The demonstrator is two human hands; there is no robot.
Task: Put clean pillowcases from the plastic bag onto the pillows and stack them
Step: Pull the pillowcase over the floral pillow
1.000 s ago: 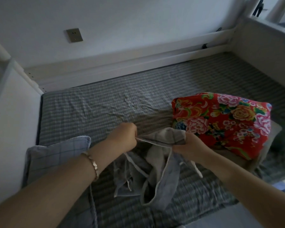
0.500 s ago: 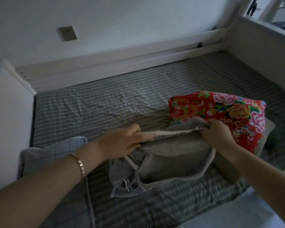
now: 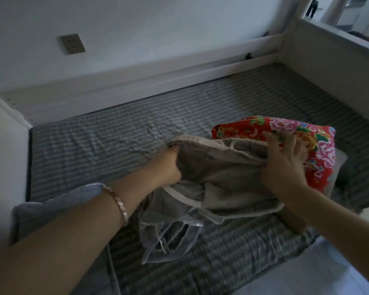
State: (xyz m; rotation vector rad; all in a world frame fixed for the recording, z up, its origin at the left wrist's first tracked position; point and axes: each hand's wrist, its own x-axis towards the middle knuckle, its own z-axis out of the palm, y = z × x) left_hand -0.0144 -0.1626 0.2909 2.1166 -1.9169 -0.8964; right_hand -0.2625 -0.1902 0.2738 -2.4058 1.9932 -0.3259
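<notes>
At bed centre, the left hand (image 3: 168, 165) is sunk into the mouth of the grey pillowcase (image 3: 226, 179). Its fingers curl round the pale hem, and their tips are hidden in cloth. A bracelet (image 3: 117, 203) sits on that wrist.

The right hand (image 3: 285, 165), at 3 o'clock from the left, has its fingers straight and spread. It lies flat on the pillowcase's far fold, grasping nothing, with its fingertips over the red floral pillow (image 3: 315, 150).

The pillowcase is bunched between the hands and covers the floral pillow's near-left edge. That pillow rests on a beige pillow (image 3: 340, 159).

At 6 o'clock, touching the pillowcase, is a crumpled grey-blue cloth (image 3: 168, 239) with a glint of clear plastic (image 3: 195, 223). At 8 o'clock a blue checked pillow (image 3: 51, 209) lies partly under the left forearm.

All of this rests on the checked sheet (image 3: 126, 135). At 12 o'clock is a white bed rail (image 3: 158, 75), and at 11 o'clock a wall socket (image 3: 72, 44).
</notes>
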